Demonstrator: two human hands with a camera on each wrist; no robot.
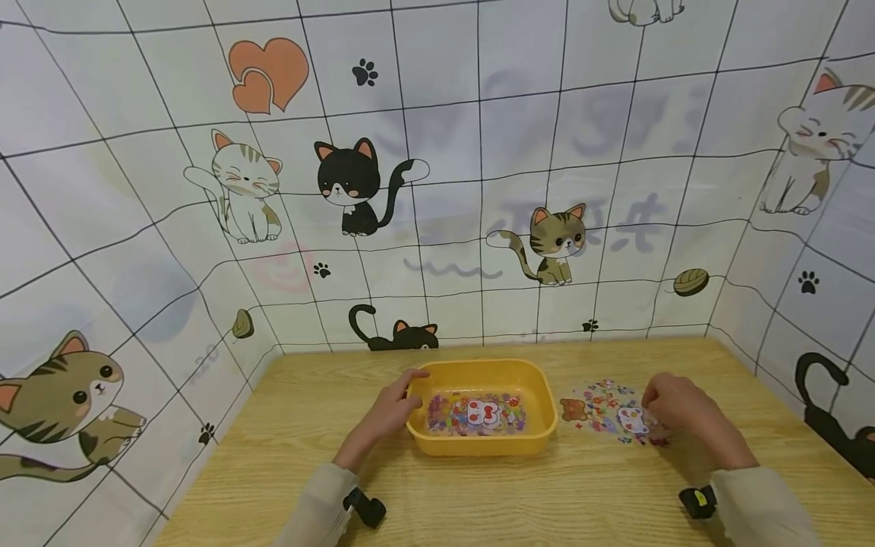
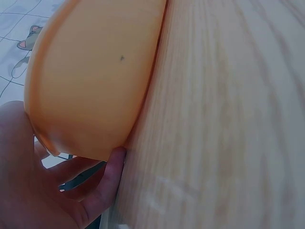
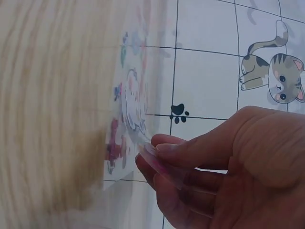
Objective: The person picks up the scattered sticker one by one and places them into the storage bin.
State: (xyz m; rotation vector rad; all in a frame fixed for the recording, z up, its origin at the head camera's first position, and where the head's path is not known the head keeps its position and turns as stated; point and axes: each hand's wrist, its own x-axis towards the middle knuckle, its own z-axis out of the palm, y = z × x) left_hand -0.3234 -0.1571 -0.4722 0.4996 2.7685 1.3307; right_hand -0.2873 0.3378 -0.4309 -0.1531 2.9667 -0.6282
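My left hand grips the left end of a yellow plastic tray. In the left wrist view the thumb lies at the tray's rim and the fingers touch its outer end wall. Inside the tray lies a clear sticker sheet with a white character and colourful small prints. To the tray's right is another clear sticker sheet, with a brown bear and a white character. My right hand pinches its right end between thumb and fingers; in the right wrist view the pinched film bends upward.
Everything stands on a wood-grain table. White grid-patterned sheeting with cartoon cats encloses it at the back and sides. Each wrist carries a small black device, on the left and on the right.
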